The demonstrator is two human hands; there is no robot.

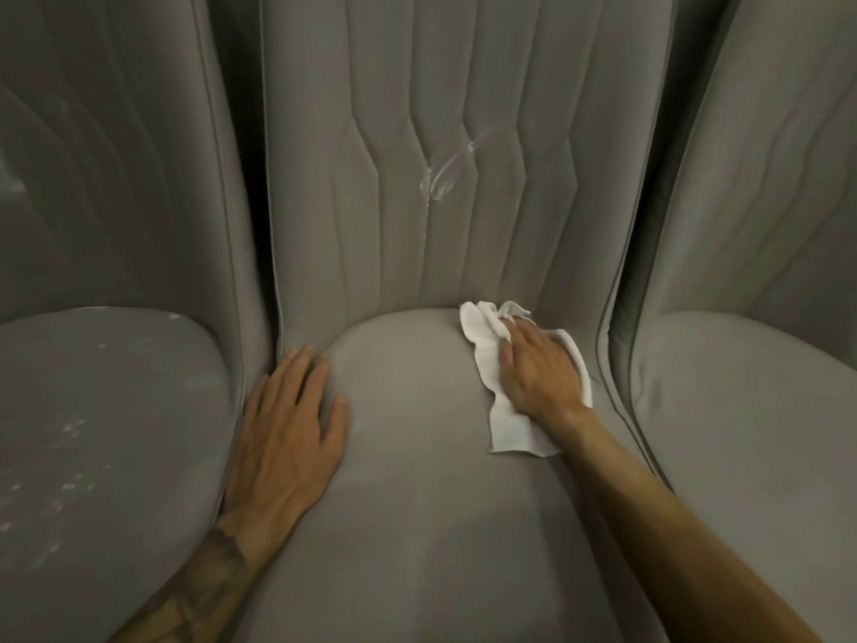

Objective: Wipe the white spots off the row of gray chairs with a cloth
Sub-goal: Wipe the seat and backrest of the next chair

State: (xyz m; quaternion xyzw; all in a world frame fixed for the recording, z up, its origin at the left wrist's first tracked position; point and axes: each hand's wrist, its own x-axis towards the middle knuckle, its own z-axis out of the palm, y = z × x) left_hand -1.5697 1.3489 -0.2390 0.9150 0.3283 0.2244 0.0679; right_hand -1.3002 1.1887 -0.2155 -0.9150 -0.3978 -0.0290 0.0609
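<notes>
Hand (540, 373) (right) presses cloth (510, 431).

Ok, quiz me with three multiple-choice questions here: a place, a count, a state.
1. Where does the cloth lie? A) on the floor B) on the middle chair's seat, by its backrest C) in a bucket
2. How many gray chairs show? A) one B) two C) three
3. What is the left hand doing? A) resting flat on the middle seat, holding nothing B) gripping the cloth C) out of view

Answers: 1 B, the right hand presses it there. 2 C, a left chair and a right chair flank the middle one. 3 A, its fingers lie straight on bare fabric.
</notes>
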